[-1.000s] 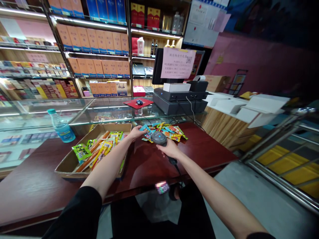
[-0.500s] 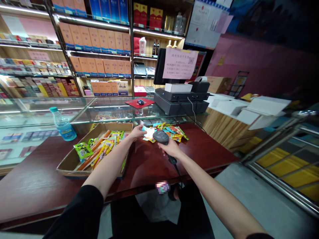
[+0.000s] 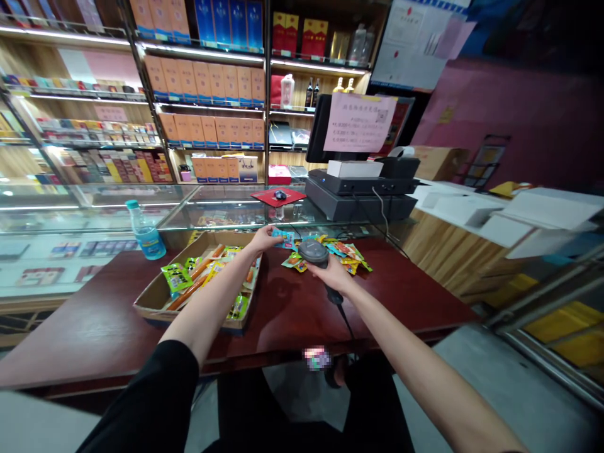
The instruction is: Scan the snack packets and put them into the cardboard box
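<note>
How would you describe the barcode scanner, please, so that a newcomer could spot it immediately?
On the reddish-brown table, find the pile of colourful snack packets. In front of it, in the person's right grip, is the barcode scanner: dark grey, round-headed and corded, unlike the bright packets behind.

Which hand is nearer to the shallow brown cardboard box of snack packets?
Left. The left hand, pinching a small blue packet, is by the far right corner of the box; the right hand, gripping a dark grey handheld scanner, is farther right.
</note>
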Demonstrator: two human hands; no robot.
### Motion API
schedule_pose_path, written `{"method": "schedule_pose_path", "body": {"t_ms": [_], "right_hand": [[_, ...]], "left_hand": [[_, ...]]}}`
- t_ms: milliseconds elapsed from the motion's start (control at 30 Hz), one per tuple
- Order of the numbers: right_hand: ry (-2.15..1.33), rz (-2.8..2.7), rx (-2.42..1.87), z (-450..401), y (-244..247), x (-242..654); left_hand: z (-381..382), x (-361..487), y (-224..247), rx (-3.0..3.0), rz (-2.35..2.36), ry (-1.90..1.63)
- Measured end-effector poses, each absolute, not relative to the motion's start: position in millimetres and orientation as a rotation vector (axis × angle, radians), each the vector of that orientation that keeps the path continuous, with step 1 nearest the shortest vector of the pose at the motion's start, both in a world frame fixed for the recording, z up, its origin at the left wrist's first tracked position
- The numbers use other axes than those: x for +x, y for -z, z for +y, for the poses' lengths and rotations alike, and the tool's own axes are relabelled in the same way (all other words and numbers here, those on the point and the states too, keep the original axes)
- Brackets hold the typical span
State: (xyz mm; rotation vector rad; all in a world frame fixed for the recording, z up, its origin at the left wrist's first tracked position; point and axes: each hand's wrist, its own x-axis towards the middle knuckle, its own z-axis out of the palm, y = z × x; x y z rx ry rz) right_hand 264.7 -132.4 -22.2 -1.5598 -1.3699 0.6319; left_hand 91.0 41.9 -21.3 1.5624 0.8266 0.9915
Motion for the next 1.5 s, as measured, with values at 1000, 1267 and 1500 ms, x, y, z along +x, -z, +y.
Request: {"method": "schedule_pose_path", "body": {"t_ms": [1000,1267,1500], "right_hand": [[-0.685,-1.274,-1.718,-113.3,22.6,304.0],[-0.700,-1.215,-1.785,-127.4,35.7,322.2],[-0.716,-1.182,-1.814,-129.0,38.2,318.7]], "left_hand": [[41.8,139.2,50.3,2.174,1.053,-0.650],[34.4,153.5,79.7,2.380,1.007,-0.675],[31.1,166.3,86.1,2.507,1.053,-0.212]]}}
